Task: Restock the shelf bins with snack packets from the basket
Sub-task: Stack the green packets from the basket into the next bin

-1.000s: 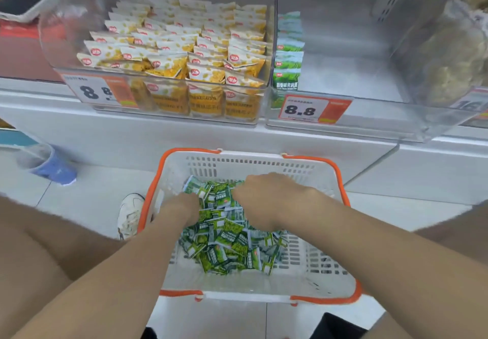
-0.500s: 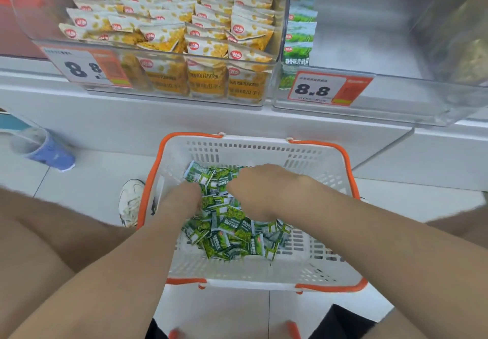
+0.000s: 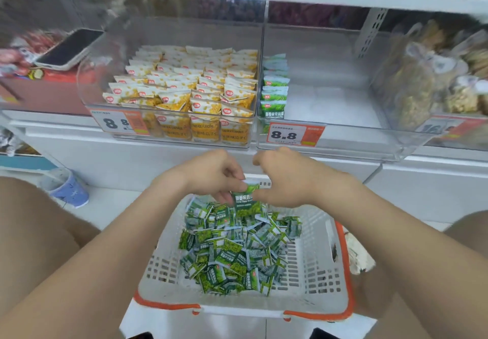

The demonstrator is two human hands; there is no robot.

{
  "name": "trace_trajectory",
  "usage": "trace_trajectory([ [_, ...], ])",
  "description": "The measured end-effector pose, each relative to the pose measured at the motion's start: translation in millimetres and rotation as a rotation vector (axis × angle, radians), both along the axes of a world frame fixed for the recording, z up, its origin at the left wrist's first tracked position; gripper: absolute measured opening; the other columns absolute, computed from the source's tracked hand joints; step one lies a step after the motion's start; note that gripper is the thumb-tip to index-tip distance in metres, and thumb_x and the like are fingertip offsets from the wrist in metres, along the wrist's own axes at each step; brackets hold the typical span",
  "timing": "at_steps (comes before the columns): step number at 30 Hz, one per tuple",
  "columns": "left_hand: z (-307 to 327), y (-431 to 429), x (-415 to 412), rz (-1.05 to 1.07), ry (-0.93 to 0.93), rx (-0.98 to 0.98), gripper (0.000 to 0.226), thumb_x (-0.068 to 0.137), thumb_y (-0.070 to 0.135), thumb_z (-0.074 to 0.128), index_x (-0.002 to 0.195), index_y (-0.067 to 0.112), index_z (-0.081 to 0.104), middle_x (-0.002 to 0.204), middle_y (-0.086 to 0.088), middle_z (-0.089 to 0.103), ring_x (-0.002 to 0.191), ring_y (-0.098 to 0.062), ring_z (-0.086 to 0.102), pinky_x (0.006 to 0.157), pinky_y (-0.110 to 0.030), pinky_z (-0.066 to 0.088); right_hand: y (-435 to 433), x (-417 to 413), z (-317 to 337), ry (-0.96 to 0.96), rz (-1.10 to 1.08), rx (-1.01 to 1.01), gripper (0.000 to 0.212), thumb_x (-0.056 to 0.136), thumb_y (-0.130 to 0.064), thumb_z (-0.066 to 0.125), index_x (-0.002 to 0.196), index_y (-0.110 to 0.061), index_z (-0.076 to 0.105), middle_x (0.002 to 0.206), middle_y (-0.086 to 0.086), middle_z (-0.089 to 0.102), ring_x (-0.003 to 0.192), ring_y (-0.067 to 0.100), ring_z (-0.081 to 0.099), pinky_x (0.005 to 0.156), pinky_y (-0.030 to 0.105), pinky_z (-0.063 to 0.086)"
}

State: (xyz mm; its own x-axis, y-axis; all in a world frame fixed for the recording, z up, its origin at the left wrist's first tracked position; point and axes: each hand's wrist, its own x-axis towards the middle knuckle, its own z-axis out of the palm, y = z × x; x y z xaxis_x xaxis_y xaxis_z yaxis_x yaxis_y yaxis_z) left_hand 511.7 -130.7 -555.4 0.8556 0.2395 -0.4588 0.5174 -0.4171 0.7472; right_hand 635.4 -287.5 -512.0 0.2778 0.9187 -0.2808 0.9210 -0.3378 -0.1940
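Note:
A white basket with an orange rim [image 3: 311,272] stands on the floor before me, holding a heap of small green snack packets [image 3: 232,246]. Above its far edge my left hand [image 3: 211,175] and my right hand [image 3: 285,177] together pinch one green packet [image 3: 247,201], lifted clear of the heap. Higher up, a clear shelf bin [image 3: 343,117] holds a single row of green packets [image 3: 274,93] along its left wall; most of its floor is bare.
To the left, a clear bin [image 3: 169,127] is packed with yellow packets. A phone [image 3: 70,48] lies on a red box at the far left. A bin of bagged snacks [image 3: 435,80] sits right. A blue cup [image 3: 67,188] stands on the floor.
Both hands have risen out of the heap with one green packet held between them. The view has tilted up, showing more of the shelf.

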Motion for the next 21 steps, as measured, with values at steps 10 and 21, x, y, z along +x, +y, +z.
trace_trajectory([
  [10,48.0,-10.0,-4.3,0.158,-0.206,-0.094,0.026,0.104,0.026,0.062,0.108,0.003,0.074,0.082,-0.020,0.077,0.081,-0.030,0.078,0.081,-0.041,0.065,-8.1,10.1,22.9,0.422,-0.236,0.191,0.021,0.086,-0.031,0.082,0.090,-0.020,0.065,0.069,0.002,0.072,0.063,0.014,0.068,0.062,0.032,0.051],
  [21,56.8,-13.2,25.3,0.334,-0.834,0.738,0.014,0.103,0.021,0.059,0.096,0.019,0.072,0.086,0.008,0.066,0.080,-0.012,0.058,0.073,-0.030,0.044,1.6,54.1,65.3,0.409,-0.432,0.585,0.019,0.090,-0.028,0.073,0.103,-0.017,0.065,0.086,0.011,0.074,0.075,0.025,0.068,0.075,0.051,0.058],
])
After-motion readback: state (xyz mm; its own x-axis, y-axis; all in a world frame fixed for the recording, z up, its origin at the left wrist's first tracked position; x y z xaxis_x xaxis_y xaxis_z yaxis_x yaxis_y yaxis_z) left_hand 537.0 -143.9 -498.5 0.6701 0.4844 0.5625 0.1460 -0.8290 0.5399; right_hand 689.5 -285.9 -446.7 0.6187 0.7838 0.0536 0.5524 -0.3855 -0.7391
